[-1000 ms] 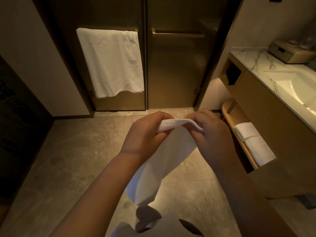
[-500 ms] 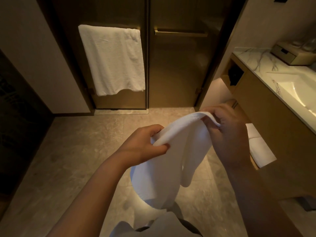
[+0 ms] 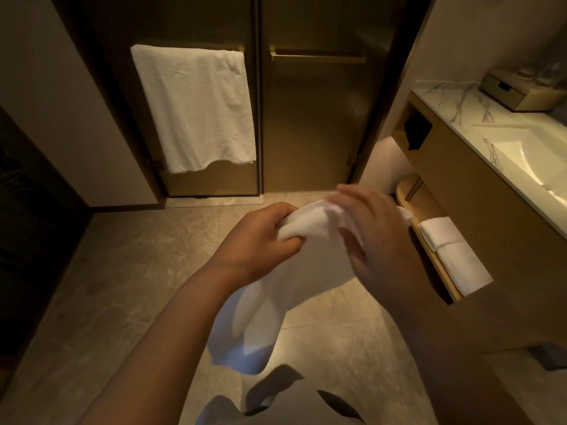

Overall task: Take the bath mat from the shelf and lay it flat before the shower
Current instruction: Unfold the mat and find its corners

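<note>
The white bath mat (image 3: 270, 308) hangs in the air in front of me, above the tiled floor, partly folded and drooping downward. My left hand (image 3: 260, 240) is closed around its upper left edge. My right hand (image 3: 368, 237) lies over the upper right part of the mat; it is blurred, its fingers look spread, and its hold cannot be made out. The shower's glass doors (image 3: 310, 124) stand straight ahead. The low shelf (image 3: 408, 197) under the vanity is to my right.
A white towel (image 3: 196, 108) hangs on the left shower door's bar. Folded white towels (image 3: 451, 253) lie on the shelf. The vanity with marble top and sink (image 3: 521, 161) fills the right side, with a box (image 3: 515, 90) at its back. Grey floor tiles (image 3: 129, 271) stretch between me and the shower.
My hands spread apart with the mat and then came back together. The right hand has shifted left over the mat's top, and the mat has opened wider below.
</note>
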Action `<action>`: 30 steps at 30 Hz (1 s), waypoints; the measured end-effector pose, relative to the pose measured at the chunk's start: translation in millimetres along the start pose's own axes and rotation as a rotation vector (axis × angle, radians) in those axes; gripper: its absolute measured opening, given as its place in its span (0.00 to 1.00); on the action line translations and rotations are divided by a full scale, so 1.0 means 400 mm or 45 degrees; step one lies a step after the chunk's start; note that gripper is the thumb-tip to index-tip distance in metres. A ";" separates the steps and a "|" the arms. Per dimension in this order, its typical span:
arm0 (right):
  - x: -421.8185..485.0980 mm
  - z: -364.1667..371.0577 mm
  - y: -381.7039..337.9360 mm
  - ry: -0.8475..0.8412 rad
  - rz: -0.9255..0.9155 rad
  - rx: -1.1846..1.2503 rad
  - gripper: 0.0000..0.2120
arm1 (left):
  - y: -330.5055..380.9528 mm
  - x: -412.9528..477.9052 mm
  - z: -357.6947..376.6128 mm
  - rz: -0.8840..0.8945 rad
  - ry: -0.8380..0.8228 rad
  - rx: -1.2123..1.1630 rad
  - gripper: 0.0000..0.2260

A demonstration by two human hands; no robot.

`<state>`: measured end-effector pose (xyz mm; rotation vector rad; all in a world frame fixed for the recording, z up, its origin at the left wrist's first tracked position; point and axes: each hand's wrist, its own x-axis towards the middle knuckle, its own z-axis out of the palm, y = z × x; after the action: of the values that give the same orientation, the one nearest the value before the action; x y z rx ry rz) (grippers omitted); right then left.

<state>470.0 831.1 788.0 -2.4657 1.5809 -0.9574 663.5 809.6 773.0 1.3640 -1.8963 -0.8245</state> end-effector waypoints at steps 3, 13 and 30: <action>-0.005 0.021 -0.004 -0.057 -0.027 0.074 0.20 | 0.009 -0.001 -0.008 0.035 0.009 -0.008 0.15; -0.003 0.059 -0.002 -0.334 -0.030 0.331 0.21 | 0.012 -0.019 -0.031 0.052 0.065 -0.061 0.20; 0.025 -0.003 0.066 0.165 0.003 0.201 0.17 | -0.079 -0.034 0.010 -0.147 -0.042 0.016 0.12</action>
<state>451.0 810.8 784.1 -2.3381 1.4786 -1.2137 681.0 814.8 743.4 1.4879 -1.8644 -0.8978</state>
